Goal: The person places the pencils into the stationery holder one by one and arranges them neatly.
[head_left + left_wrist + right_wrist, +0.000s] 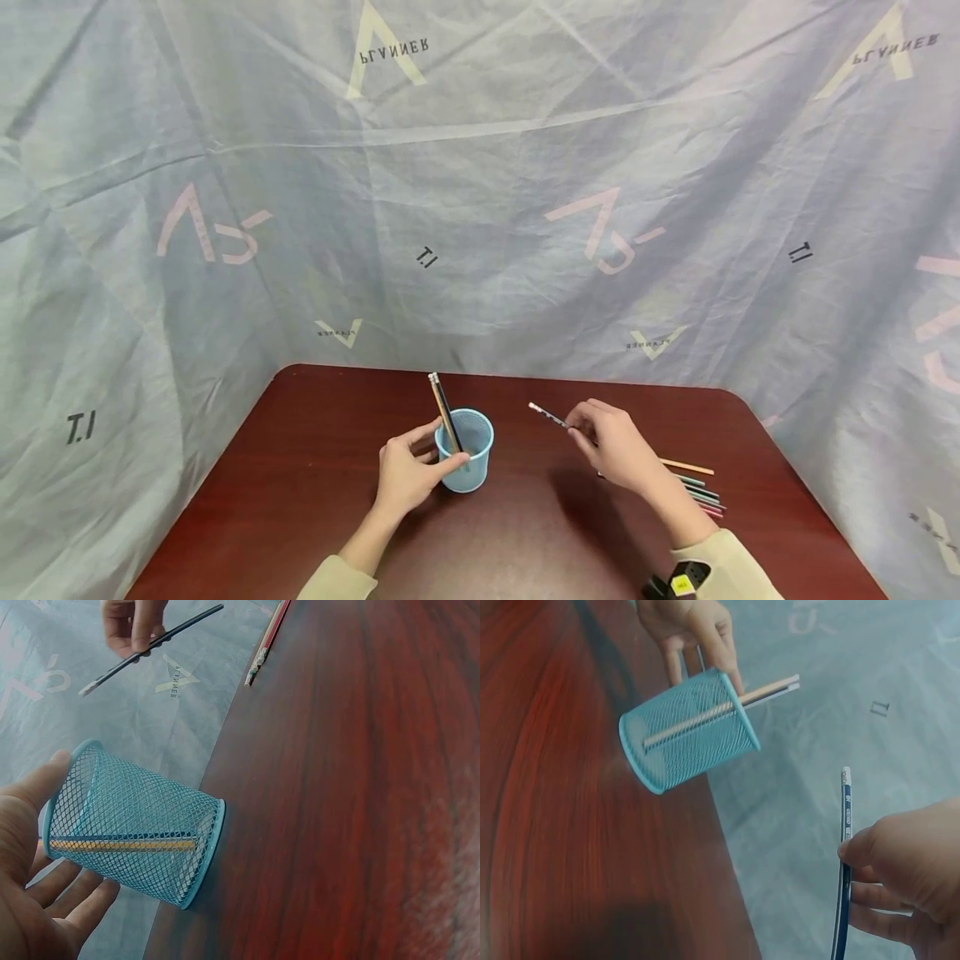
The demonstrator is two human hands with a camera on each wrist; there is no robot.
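Beyond the work hangs a pale sheet (480,208), printed with "PLANNER" and "T.I", plus pink marks that resemble "A5". In front of it sits your red-brown table (315,442). Your right hand (618,446) pinches a dark blue pencil (846,806) between thumb and fingers, tilted with the eraser end up, apart from the cup (481,472). Your left hand (408,475) is curled around that blue mesh cup, thumb at the rim. The cup stands upright on the table, with two pencils (442,406) leaning inside. Loose pencils (702,492) lie on the table beyond your right hand.

The step in hand looks like bringing the held pencil to the cup; the next move probably calls for lifting its lower end over the rim while your left hand steadies the cup.

The yellow label (683,585) by your right sleeve (731,567) and the pencil's fine print are too small to read.
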